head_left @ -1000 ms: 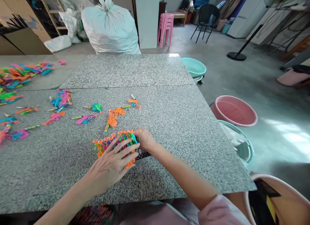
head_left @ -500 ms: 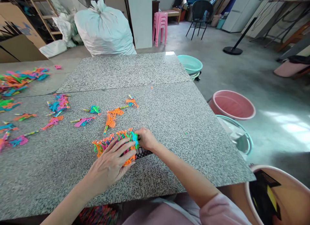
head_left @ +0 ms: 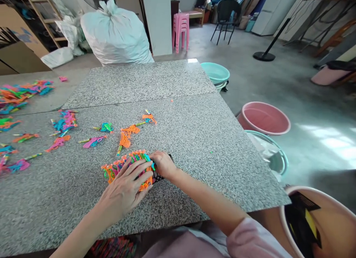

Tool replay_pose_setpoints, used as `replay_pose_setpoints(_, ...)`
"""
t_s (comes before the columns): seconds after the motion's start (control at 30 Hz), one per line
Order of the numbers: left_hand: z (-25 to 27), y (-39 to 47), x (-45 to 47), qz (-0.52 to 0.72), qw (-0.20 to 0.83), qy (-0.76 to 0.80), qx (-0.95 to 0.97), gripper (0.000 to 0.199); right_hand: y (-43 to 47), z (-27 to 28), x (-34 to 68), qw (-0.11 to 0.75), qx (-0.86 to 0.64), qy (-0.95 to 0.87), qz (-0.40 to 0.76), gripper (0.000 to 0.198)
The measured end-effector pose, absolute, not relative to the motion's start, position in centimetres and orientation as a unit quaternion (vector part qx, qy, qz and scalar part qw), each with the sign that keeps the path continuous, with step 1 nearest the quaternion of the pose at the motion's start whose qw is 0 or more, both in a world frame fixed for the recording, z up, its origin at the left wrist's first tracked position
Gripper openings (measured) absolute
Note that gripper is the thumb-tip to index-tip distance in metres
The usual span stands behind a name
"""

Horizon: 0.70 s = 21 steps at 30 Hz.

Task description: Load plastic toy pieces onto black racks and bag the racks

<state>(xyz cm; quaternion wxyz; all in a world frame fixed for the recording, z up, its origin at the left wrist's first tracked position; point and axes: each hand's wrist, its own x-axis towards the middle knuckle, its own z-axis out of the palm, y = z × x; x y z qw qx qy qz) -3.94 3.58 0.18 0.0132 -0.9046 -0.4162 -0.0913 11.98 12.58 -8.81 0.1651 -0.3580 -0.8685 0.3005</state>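
My left hand (head_left: 125,185) lies over a tight row of small bright plastic toy guns (head_left: 114,168), its fingers stretched out and spread across them. The row sits in a black lattice tray (head_left: 159,177), whose right end shows bare. At that end my right hand (head_left: 165,164) is closed, knuckles up, just beside a blue toy gun (head_left: 150,161). Whatever its fingertips hold is hidden beneath the hand. Beyond the tray, loose orange toy guns (head_left: 125,139) with yellow-green tips lie on the speckled stone table (head_left: 191,135).
More toy guns lie in small groups (head_left: 94,141) and a heap (head_left: 16,93) at the left. A stuffed white sack (head_left: 116,35) stands behind the table. Pink (head_left: 264,119) and turquoise tubs (head_left: 215,72) line its right side; a large bin (head_left: 330,213) stands at the near right corner.
My right hand has slid a little left and now covers more of the tray's right end. The blue toy gun beside it leans differently. My left hand stays spread over the row.
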Motion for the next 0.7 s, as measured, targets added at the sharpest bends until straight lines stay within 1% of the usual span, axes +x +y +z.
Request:
replay_pose_setpoints(0.07,0.0,3.5,-3.9,-0.082,0.014,-0.418,-0.905,0.025,12.2,-9.1,12.2,0.173,-0.356,-0.866,0.305,0.023)
replay_pose_setpoints(0.27,-0.7,3.2,-3.8,-0.072,0.039,-0.435,-0.897,0.029,11.9,-8.6,11.6,0.148,-0.374,-0.878,0.261,0.017)
replay_pose_setpoints(0.4,-1.0,3.0,-3.7,-0.078,0.053,-0.443,-0.892,0.028,11.2,-8.4,11.2,0.107,-0.372,-0.894,0.225,0.016)
replay_pose_setpoints(0.5,-0.8,3.0,-3.5,-0.083,0.077,-0.442,-0.890,0.034,11.0,-8.6,11.8,0.077,-0.373,-0.903,0.197,0.019)
replay_pose_setpoints(0.6,-0.6,3.0,-3.5,-0.078,0.080,-0.437,-0.892,0.043,13.9,-8.1,12.6,0.030,-0.329,-0.924,0.190,0.027)
replay_pose_setpoints(0.67,-0.8,2.9,-3.5,-0.076,0.072,-0.444,-0.890,0.043,18.2,-7.3,12.3,0.016,-0.352,-0.925,0.141,0.034)
replay_pose_setpoints(0.7,-0.9,2.9,-3.5,-0.074,0.067,-0.449,-0.888,0.042,20.7,-6.7,11.9,0.026,-0.393,-0.914,0.098,0.039)
